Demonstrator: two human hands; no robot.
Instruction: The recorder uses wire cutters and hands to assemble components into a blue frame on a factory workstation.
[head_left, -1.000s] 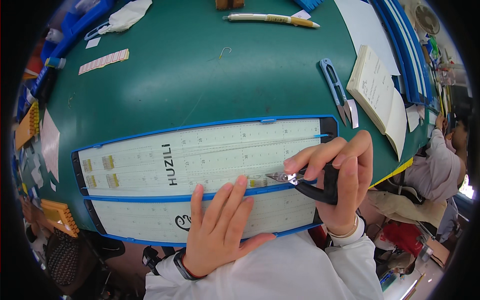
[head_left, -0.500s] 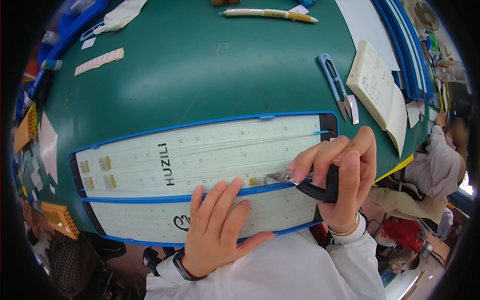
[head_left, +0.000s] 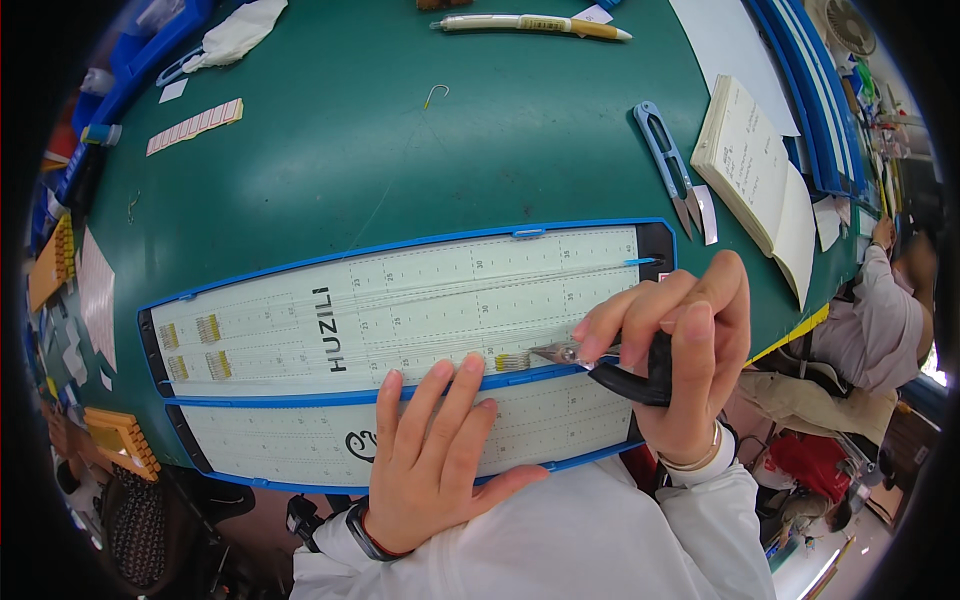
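Note:
A long blue-edged fishing rig case (head_left: 430, 270) lies unfolded before me, its pale panels marked with scales. My right hand (head_left: 690, 350) grips small pliers with black handles (head_left: 640, 378); their pointed metal jaws (head_left: 555, 352) reach a bundle of yellow-bound fish hooks (head_left: 513, 362) near the hinge. Whether the jaws pinch a hook is too small to tell. Across the nearer panel rests my left hand (head_left: 432, 440), fingers spread, fingertips over the hinge edge. More small hooks (head_left: 208, 328) sit in rows at the case's left end, with thin lines stretched along the panel.
Beyond the case, a single hook (head_left: 436, 93) with a thin line lies on the green mat (head_left: 330, 130). Blue thread snips (head_left: 665, 165) and an open notebook (head_left: 755, 165) are at the right, a pen (head_left: 530, 25) at the far side. Orange racks (head_left: 122, 440) stand left.
The view has shifted slightly. The pliers' jaws have moved a little left against the hook bundle; my left hand stays in place on the case.

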